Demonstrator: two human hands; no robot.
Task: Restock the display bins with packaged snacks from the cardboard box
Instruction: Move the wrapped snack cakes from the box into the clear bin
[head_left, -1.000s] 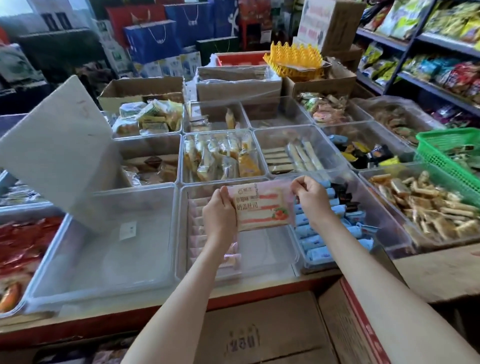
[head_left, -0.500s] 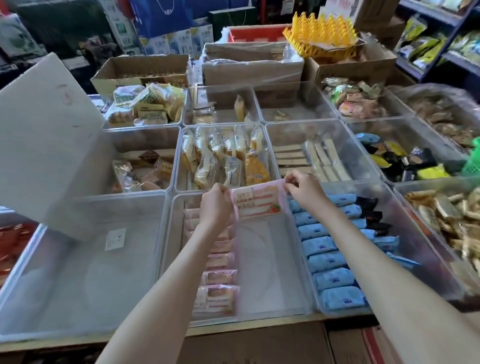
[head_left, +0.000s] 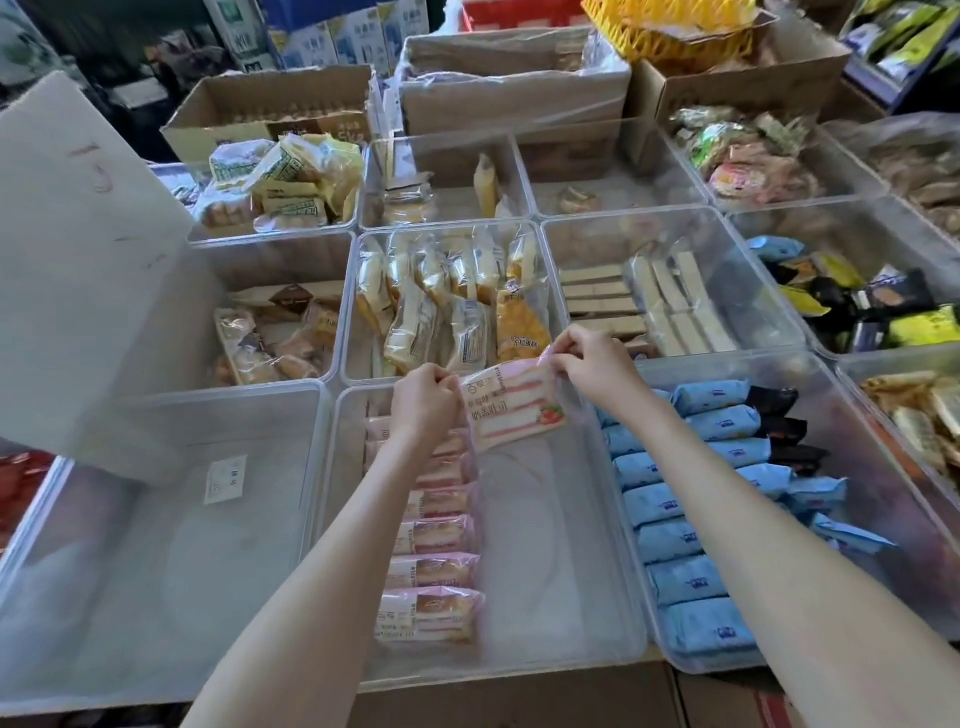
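Head view: left hand (head_left: 423, 400) and right hand (head_left: 592, 366) each pinch a top corner of the pink snack packet (head_left: 511, 410), held over the far end of the clear bin (head_left: 545, 571). A row of pink packets (head_left: 431, 571) runs under the left wrist. Blue packets (head_left: 691, 519) lie right of the right arm. Cardboard boxes (head_left: 514, 98) stand beyond the bins. Since a second ago the packet has tilted, right corner higher, and the wall shelves have left view.

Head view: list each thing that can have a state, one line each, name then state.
Pink snack pack, held above the middle bin, tilted.
Left hand, pinching the pack's left edge.
Right hand, pinching the pack's top right corner.
Middle bin, part filled: one row of pink packs along its left side.
Left bin, no snacks inside; lid tilted up.
Right bin, rows of blue packs.
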